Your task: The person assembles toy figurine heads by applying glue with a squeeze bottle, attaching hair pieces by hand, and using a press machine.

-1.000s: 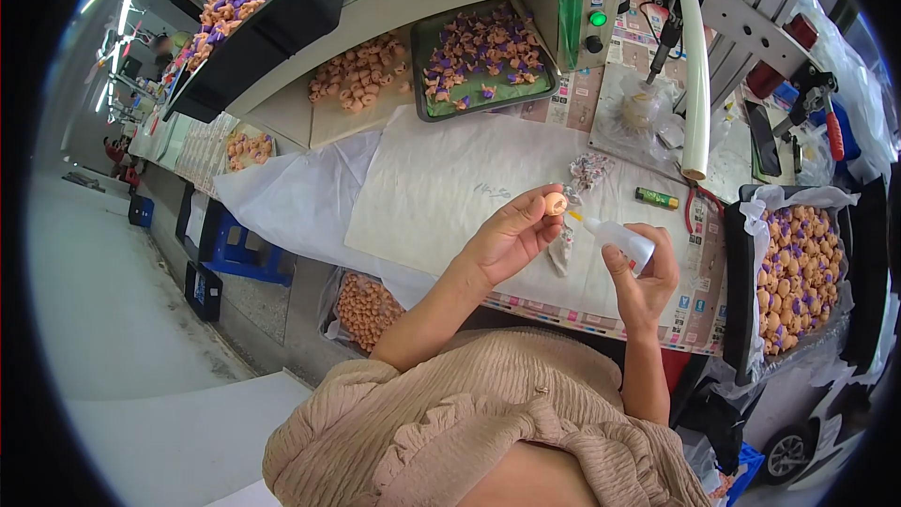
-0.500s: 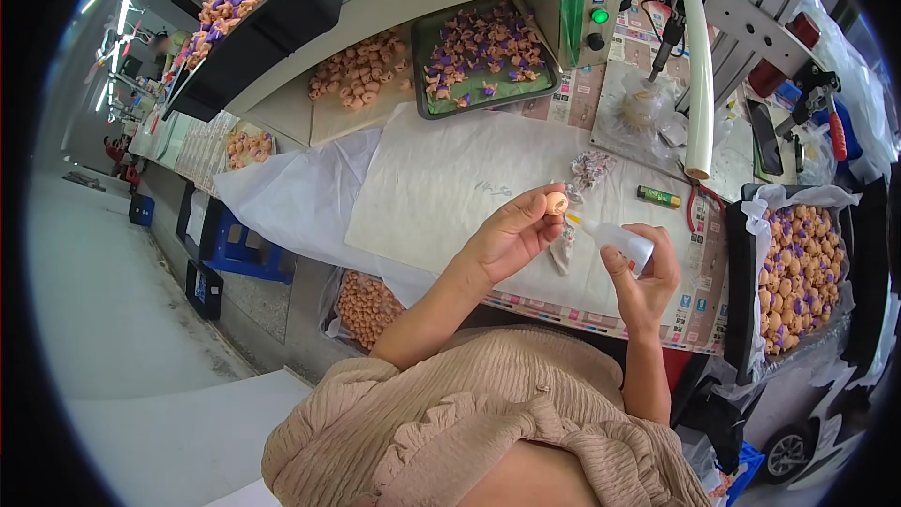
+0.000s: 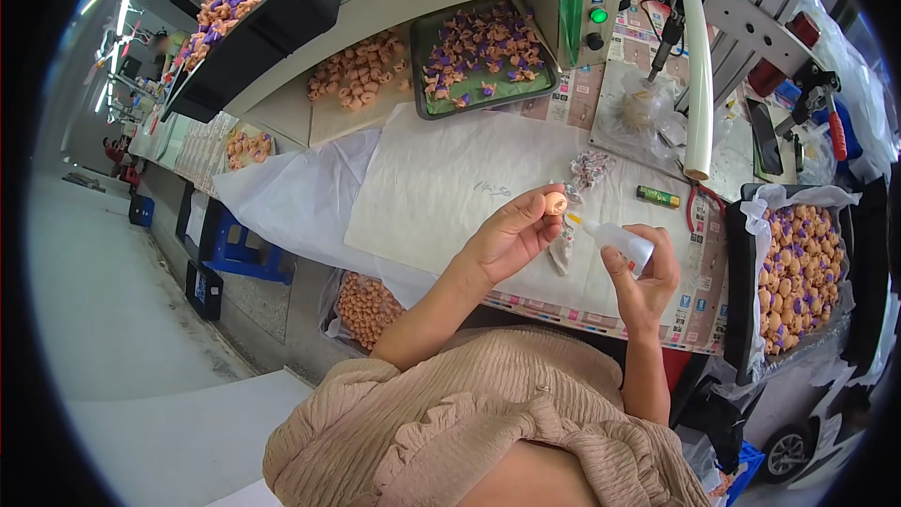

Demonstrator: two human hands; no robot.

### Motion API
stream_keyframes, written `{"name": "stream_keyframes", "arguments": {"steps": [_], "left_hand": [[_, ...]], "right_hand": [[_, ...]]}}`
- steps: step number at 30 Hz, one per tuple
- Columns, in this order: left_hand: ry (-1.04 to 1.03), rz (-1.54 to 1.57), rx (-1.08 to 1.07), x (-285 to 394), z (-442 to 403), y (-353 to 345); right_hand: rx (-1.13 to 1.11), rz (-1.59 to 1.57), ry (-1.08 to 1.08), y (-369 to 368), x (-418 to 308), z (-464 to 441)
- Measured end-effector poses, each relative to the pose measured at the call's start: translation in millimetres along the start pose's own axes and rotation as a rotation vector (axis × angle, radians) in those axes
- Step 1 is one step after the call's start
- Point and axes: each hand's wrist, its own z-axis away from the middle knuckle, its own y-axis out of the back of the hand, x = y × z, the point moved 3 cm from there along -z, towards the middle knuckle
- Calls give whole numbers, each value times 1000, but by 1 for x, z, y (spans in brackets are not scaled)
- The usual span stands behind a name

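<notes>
Between thumb and fingers, my left hand [image 3: 511, 237] pinches a small peach-coloured doll head [image 3: 556, 204] with an opening facing right. My right hand [image 3: 648, 272] is wrapped round a white squeeze bottle [image 3: 624, 246]. The bottle is tilted, and its thin yellow nozzle [image 3: 575, 220] points at the doll head, close to the opening; whether it touches I cannot tell. Both hands are above the white paper sheet [image 3: 441, 197] on the table. Behind them lies a crumpled speckled cloth [image 3: 591, 167].
A green glue-stick-like tube [image 3: 658, 196] and red-handled pliers [image 3: 694, 209] lie at right, below a press machine [image 3: 657, 66]. A tray [image 3: 554, 89] holds small purple-and-peach figures. Loose heads [image 3: 357, 75] lie beside it. A lined crate [image 3: 741, 291] of parts stands right; another bin [image 3: 272, 52] is upper left.
Hardly anything differs. Both hands, the doll head and the bottle keep nearly the same positions.
</notes>
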Motion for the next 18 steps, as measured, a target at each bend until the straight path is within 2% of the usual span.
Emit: {"name": "stream_keyframes", "arguments": {"steps": [9, 18], "left_hand": [[-1, -11, 8, 1, 2, 0], [-3, -5, 11, 2, 3, 1]], "right_hand": [[25, 47, 11, 0, 1, -1], [54, -37, -15, -2, 6, 0]]}}
